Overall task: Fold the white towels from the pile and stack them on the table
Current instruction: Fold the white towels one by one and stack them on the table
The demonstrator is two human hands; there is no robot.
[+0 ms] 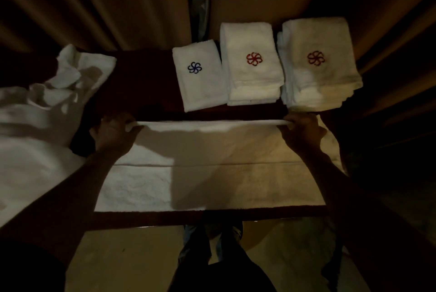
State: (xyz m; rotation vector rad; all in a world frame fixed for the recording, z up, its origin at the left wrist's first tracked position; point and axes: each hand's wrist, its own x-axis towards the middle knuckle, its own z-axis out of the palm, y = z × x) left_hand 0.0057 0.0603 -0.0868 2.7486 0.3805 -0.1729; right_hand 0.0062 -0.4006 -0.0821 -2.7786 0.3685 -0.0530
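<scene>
The towel (212, 173) lay spread flat along the near edge of the table (146, 79), running from beside the pile to close by the right edge. I held its far hem at both ends. My left hand (115, 131) had its fingers curled round the left end and my right hand (302, 130) gripped the right end. The hem ran straight and taut between them and seemed lifted a little off the cloth. I took this for the first fold of this towel, with the far hem ready to come toward me. Whether the cloth was already doubled I could not tell in the dim light.

Just beyond the hem, along the far edge toward the right corner, the finished work sat in a row. There was a single folded towel with a blue mark (198, 76), a middle stack (253, 65) with a red mark on top, and a taller right stack (318, 62), also red-marked. The three sat close beside each other.

The pile (47, 102) heaped over the left end of the table was crumpled and unfolded. I could not count how many towels it held. By my reckoning a good share was done, but this towel and the whole pile were left. Curtains (94, 8) hung behind the table.
</scene>
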